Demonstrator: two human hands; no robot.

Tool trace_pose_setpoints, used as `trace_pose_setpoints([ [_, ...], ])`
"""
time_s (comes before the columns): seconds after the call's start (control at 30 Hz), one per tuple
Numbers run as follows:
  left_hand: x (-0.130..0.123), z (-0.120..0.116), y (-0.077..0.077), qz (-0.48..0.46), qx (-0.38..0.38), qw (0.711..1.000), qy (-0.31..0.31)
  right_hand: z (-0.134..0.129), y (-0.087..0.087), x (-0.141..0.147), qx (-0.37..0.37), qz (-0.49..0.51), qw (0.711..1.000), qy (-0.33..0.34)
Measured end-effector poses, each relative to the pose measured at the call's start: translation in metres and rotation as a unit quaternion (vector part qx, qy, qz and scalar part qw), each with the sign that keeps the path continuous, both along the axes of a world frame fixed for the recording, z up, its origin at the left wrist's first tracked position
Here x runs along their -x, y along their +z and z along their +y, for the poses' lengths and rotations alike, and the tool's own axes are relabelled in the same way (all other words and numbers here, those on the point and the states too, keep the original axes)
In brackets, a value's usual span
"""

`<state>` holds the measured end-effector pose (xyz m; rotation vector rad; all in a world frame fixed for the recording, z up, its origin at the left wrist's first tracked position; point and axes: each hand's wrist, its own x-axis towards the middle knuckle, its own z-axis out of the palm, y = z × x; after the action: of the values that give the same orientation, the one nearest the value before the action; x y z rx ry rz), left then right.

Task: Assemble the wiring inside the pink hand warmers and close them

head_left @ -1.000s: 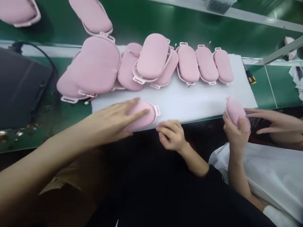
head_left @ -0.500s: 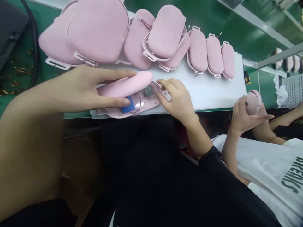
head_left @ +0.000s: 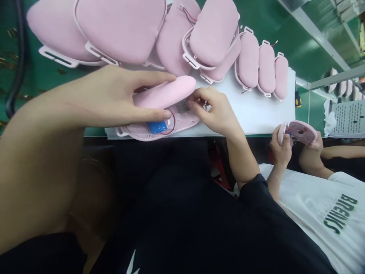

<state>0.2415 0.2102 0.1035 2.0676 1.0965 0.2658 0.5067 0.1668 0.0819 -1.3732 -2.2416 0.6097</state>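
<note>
My left hand point(head_left: 122, 99) grips a pink padded cover point(head_left: 168, 91), thumb on the near side and fingers over the far side, holding it tilted above a pink plastic shell point(head_left: 182, 125). Inside the shell lie a blue battery pack point(head_left: 157, 127), a thin dark red wire point(head_left: 174, 121) and a small green circuit board point(head_left: 183, 106). At the shell's right end, my right hand point(head_left: 215, 110) has thumb and forefinger pinched together by the board. Whatever sits between those fingertips is too small to make out.
Several pink padded units point(head_left: 213, 34) lie along the back of the white sheet point(head_left: 256, 114). On the right, a co-worker's hands point(head_left: 282, 148) hold an opened pink shell point(head_left: 303, 132). A yellow-and-black tool handle point(head_left: 298, 99) and a black cable point(head_left: 19, 61) lie at the sides.
My right thumb and forefinger have closed into a pinch near the board. The view has shifted slightly. The co-worker's pink piece now appears opened apart.
</note>
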Motion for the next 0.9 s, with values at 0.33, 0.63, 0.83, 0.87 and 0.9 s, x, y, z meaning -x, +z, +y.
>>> trace_pose_setpoints([
  [0.33,-0.004,0.001,0.006,0.085,0.030,0.996,0.023,0.009,-0.005,0.000,-0.008,-0.023,0.999,0.032],
  [0.63,-0.004,0.001,0.008,0.087,0.027,0.996,0.026,0.011,-0.015,0.005,-0.083,0.003,0.996,0.026],
  [0.83,-0.004,-0.001,0.009,0.079,0.031,0.996,0.034,0.008,-0.025,0.005,-0.106,-0.033,0.994,0.004],
  [0.87,-0.004,-0.001,0.009,0.085,0.032,0.995,0.039,0.008,-0.027,0.004,-0.103,-0.025,0.994,-0.002],
  [0.9,-0.004,-0.001,0.009,0.091,0.032,0.994,0.042,0.007,-0.029,0.004,-0.099,-0.018,0.995,-0.008],
])
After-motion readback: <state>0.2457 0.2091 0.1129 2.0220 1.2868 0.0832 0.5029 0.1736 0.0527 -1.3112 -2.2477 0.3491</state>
